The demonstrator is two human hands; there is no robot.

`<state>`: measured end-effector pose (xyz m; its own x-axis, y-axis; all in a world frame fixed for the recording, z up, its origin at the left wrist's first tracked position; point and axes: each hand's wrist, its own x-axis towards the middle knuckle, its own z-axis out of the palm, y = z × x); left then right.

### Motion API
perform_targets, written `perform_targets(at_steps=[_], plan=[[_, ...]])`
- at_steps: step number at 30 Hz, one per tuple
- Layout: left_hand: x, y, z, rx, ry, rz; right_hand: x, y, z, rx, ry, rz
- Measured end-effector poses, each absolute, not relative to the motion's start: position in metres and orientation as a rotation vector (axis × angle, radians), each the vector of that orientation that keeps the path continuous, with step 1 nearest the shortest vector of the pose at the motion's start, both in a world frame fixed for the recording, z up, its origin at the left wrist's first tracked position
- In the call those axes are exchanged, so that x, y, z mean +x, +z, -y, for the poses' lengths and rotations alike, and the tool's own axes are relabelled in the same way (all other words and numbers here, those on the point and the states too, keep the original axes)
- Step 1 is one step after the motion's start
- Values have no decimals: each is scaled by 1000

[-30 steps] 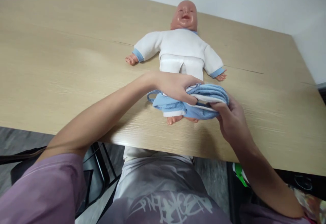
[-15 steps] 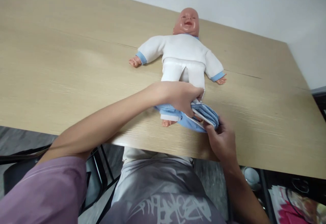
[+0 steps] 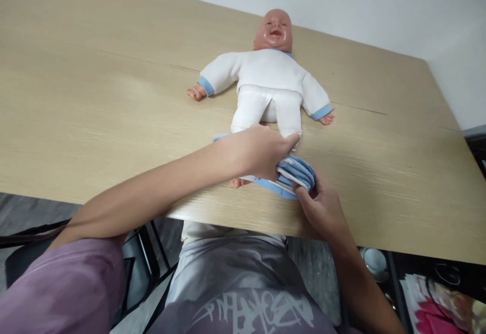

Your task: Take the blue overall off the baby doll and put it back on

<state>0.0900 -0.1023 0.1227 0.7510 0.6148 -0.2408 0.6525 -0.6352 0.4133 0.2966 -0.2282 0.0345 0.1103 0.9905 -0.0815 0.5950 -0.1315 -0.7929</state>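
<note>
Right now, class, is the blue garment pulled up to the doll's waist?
No, the blue garment is bunched low at the doll's feet, held between the left hand and the right hand.

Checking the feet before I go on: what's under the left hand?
Bunched blue garment shows beneath the left hand, one bare foot poking out. The doll's shins and other foot are covered.
</note>
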Motion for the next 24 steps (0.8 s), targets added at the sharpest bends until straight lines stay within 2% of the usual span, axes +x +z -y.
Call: perform_targets(at_steps=[6, 14, 19, 24], plan=[[88, 113, 98, 2454, -101, -881, 300, 28, 225, -1717, 931, 1502], [75, 100, 92, 2325, 224, -722, 302, 25, 220, -1453, 1184, 1246], [67, 95, 95, 2004, 413, -744, 311, 35, 206, -1325, 1153, 1358], [61, 91, 93, 1946, 603, -760, 315, 49, 172, -1231, 1007, 1500]])
